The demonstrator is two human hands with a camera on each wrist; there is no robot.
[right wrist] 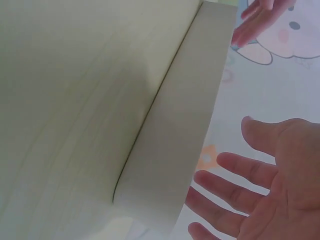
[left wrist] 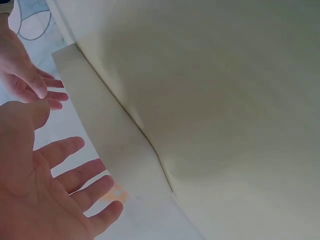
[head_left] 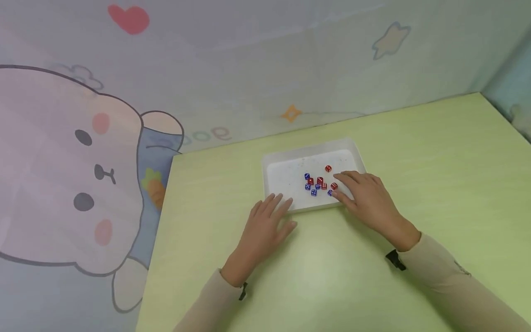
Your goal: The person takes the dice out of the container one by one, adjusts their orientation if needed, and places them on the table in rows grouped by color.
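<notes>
Red and blue dice (head_left: 318,182) lie just beside the right hand's (head_left: 365,196) relaxed fingers (head_left: 347,177).

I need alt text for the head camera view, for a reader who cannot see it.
A person's right hand reaches into a shallow white tray holding small red and blue dice, while the left hand rests open at the tray's near edge. The tray sits on a pale green table.

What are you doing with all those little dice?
A person sits at a light green table with a shallow white tray on it. Small red dice and blue dice lie in the tray. The right hand reaches over the tray's near right corner, fingers straight, beside the dice. The left hand lies flat on the table, fingertips at the tray's near edge.
</notes>
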